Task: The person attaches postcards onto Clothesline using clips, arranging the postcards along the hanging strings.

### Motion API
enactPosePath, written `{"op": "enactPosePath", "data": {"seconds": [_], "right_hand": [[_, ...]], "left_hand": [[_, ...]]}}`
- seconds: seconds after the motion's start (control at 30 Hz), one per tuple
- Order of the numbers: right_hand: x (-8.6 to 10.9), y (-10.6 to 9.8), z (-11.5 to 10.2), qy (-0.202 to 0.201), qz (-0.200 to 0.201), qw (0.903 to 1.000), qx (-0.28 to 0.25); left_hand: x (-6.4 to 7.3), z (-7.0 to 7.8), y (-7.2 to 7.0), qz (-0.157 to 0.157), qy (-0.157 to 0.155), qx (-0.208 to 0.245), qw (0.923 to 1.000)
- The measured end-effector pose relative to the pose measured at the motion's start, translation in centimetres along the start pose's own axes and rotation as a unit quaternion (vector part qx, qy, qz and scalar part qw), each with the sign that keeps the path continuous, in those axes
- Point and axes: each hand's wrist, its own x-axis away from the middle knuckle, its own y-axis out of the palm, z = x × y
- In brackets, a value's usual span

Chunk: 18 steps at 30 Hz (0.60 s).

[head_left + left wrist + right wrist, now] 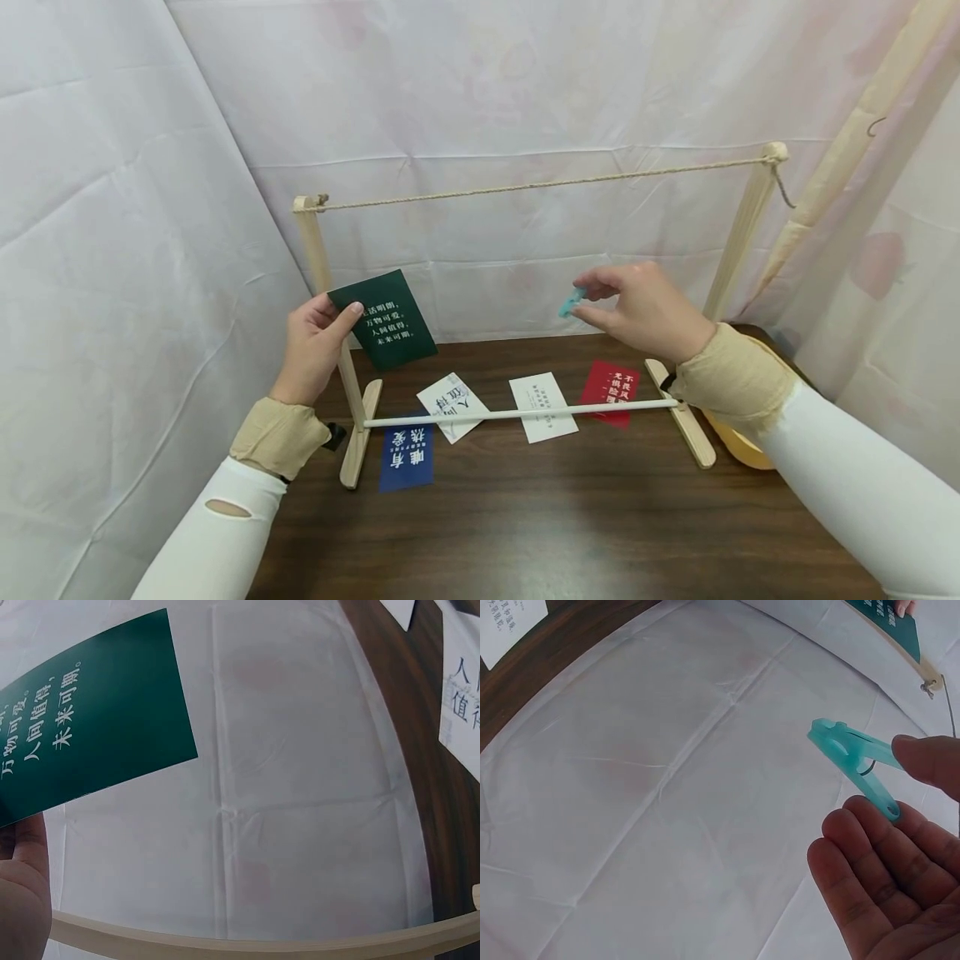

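My left hand (313, 346) pinches a dark green card (386, 321) by its left edge, thumb over the front, in front of the stand's left post. White lettering covers the card's face. In my right hand (648, 308) a turquoise clothespin (851, 754) is held by its handle ends between thumb and fingers; in the right wrist view its tip points up and left, away from the palm. Both hands are raised over the table, below a rope (525, 187) strung between two wooden posts. Nothing hangs on the rope.
On the wooden table (525, 517) lie a blue card (407, 471), two white cards (555, 429) and a red card (596, 383). A white rod (480, 415) joins the stand's feet low down. A yellow container (738, 446) stands at the right, partly behind my right forearm.
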Motion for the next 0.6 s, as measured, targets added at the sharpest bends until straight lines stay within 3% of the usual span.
{"op": "enactPosePath", "data": {"seconds": [0.6], "right_hand": [[-1.5, 0.2, -1.4, -0.031, 0.005, 0.9995, -0.006]], "left_hand": [[-0.5, 0.8, -0.4, 0.013, -0.002, 0.010, 0.9999]]}}
